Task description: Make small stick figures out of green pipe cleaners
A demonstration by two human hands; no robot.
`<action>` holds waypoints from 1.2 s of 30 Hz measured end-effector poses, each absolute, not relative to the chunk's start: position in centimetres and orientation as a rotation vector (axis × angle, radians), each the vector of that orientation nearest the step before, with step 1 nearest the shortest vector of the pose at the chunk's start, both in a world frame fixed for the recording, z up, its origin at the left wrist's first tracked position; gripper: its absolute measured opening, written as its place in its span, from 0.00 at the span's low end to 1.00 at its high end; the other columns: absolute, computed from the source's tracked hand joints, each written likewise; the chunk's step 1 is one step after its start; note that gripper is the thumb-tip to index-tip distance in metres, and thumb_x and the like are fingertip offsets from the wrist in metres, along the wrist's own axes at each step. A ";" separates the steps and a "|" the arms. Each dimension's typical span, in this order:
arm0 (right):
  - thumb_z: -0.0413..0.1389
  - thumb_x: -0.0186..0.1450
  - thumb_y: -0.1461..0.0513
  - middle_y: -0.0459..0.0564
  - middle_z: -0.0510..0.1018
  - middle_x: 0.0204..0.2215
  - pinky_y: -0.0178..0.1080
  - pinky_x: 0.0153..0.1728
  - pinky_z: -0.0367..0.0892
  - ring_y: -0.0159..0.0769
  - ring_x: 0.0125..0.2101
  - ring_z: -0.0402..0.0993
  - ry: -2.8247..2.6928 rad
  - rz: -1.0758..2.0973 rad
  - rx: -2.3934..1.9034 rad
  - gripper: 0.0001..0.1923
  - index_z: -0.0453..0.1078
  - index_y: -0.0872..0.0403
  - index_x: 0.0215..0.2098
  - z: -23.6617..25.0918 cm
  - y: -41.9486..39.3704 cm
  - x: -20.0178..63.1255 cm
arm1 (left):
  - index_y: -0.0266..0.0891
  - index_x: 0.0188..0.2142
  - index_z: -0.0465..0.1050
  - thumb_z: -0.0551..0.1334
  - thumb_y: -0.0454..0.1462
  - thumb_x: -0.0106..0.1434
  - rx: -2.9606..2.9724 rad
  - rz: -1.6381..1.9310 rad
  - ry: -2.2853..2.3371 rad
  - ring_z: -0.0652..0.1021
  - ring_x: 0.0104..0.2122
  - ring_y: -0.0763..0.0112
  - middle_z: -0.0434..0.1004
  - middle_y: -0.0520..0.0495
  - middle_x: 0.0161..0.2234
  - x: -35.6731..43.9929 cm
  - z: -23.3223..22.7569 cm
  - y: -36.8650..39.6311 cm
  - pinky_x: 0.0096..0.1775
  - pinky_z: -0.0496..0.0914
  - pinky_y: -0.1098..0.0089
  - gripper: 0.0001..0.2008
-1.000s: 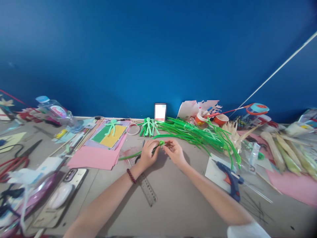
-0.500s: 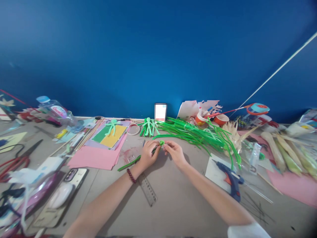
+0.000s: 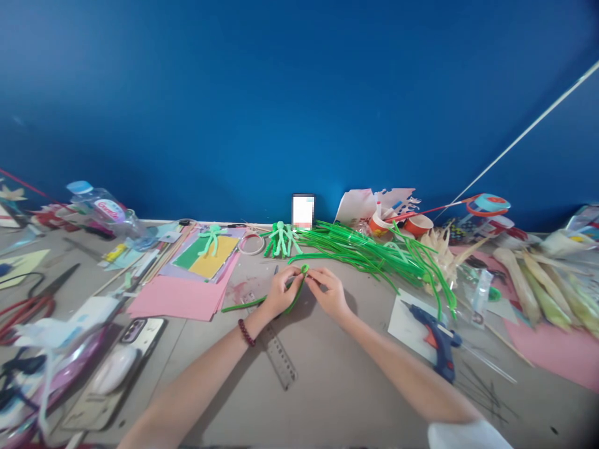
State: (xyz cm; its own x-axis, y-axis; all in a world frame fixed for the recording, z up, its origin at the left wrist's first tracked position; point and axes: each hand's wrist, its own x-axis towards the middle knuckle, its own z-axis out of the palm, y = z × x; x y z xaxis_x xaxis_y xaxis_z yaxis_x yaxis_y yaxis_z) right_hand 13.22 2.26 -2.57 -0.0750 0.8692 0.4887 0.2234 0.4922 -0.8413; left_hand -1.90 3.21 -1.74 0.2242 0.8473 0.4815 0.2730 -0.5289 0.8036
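A green pipe cleaner (image 3: pixel 243 306) with a small curled end is pinched between the thumb and fingers of my left hand (image 3: pixel 282 293). Its long tail runs out to the left beneath that hand, and another stretch hangs below the fingers. My right hand (image 3: pixel 330 294) has its fingertips closed at the base of the curl, touching the pipe cleaner from the other side. Under my left wrist lies a clear ruler (image 3: pixel 279 358). Beyond the hands is a loose pile of green pipe cleaners (image 3: pixel 346 246), with small green pipe-cleaner figures (image 3: pixel 281 240) to its left.
Pink paper sheets (image 3: pixel 175 299) and a phone (image 3: pixel 115 374) lie to the left, with red-handled scissors (image 3: pixel 32 308) farther out. On the right are a glue gun (image 3: pixel 435 340), paper cups (image 3: pixel 418 224) and corn husks (image 3: pixel 543 287). A small screen (image 3: pixel 303 212) leans on the blue wall.
The pipe cleaner's curled end has turned slightly, and a stretch of it now shows below my left fingers. My right fingertips have shifted slightly left and down along it.
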 end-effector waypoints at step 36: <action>0.48 0.64 0.62 0.53 0.77 0.32 0.38 0.30 0.68 0.36 0.30 0.70 -1.717 0.456 -1.055 0.13 0.73 0.52 0.42 -2.4 2.0 13.8 | 0.37 0.27 0.70 0.57 0.42 0.60 1.715 1.350 1.177 0.72 0.29 0.70 0.72 0.48 0.27 -1.7 -2.7 3.7 0.33 0.67 0.70 0.11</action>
State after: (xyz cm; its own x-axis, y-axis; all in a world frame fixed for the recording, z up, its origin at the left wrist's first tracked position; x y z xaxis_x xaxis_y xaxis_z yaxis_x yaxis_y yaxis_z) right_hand 13.80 2.01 -2.43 -0.0903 0.8202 0.5648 0.4321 0.5433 -0.7198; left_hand -1.67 3.73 -2.73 0.0667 0.9219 0.3816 0.2524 -0.3856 0.8875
